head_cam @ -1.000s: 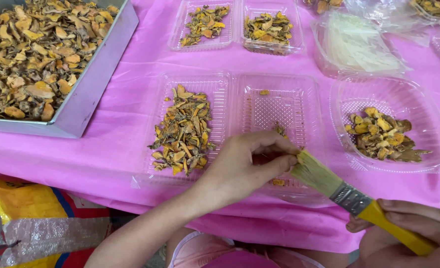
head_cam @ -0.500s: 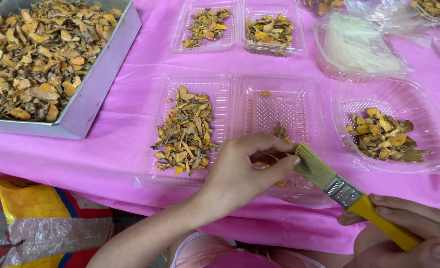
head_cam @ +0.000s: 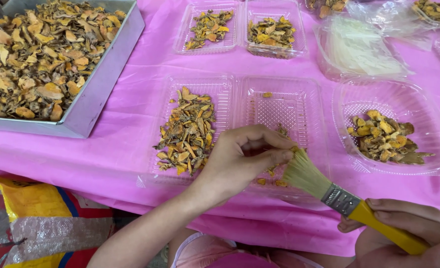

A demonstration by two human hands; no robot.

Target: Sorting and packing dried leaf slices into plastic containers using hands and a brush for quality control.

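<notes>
Head view, left fingers [head_cam: 259,151] pinched on slice, right hand [head_cam: 408,231] gripping brush [head_cam: 324,191]

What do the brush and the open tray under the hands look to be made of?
Brush: pale, straw-coloured bristles, natural or synthetic I cannot tell; a shiny band that looks like metal; a glossy yellow handle, painted wood or plastic, held in the right hand. Hinged tray: thin clear plastic, see-through with ribbed, glinting walls.

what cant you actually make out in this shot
Head view:
- What the left hand pinches: hidden by its own curled fingers.
- End of the yellow brush handle: wrapped by the right hand, itself cut off by the bottom edge.
- Right half of the clear hinged tray: partly covered by the hand.
- Metal tray: cut off at the left edge.
</notes>
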